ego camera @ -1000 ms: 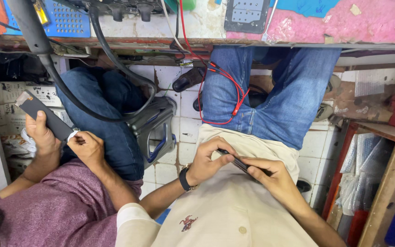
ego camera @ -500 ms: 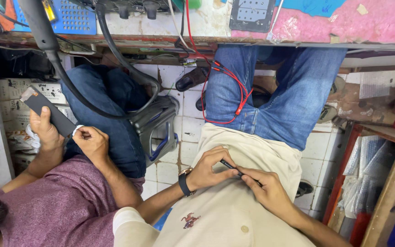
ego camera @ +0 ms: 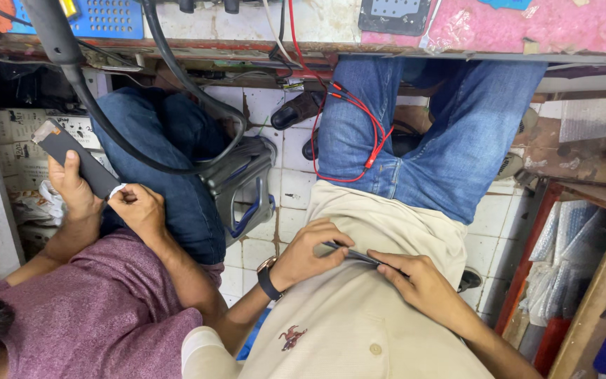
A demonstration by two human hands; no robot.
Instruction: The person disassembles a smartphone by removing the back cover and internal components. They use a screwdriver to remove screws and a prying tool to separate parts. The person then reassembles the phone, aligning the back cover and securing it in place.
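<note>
My left hand [ego camera: 308, 254], with a dark watch on its wrist, pinches the near end of a thin dark flat panel [ego camera: 354, 255] seen edge-on over my lap. Fingers of my right hand [ego camera: 415, 282] grip the panel's other end from the right. Both hands rest against my beige shirt [ego camera: 359, 330], above my blue jeans [ego camera: 450, 140]. To my left, a co-worker in a maroon shirt [ego camera: 99, 316] holds a dark phone [ego camera: 71, 158] in both hands.
A workbench edge [ego camera: 303, 49] runs across the top, with red wires [ego camera: 359, 133] hanging down onto my thigh. A thick black hose [ego camera: 142, 154] loops over a grey stool [ego camera: 236, 182]. White floor tiles [ego camera: 289, 175] lie below, and wooden shelves [ego camera: 597, 281] stand at the right.
My hands stay on the thin panel, and my fingers have shifted slightly along it. The co-worker's hands stay on the dark phone. The view has tilted a little.
</note>
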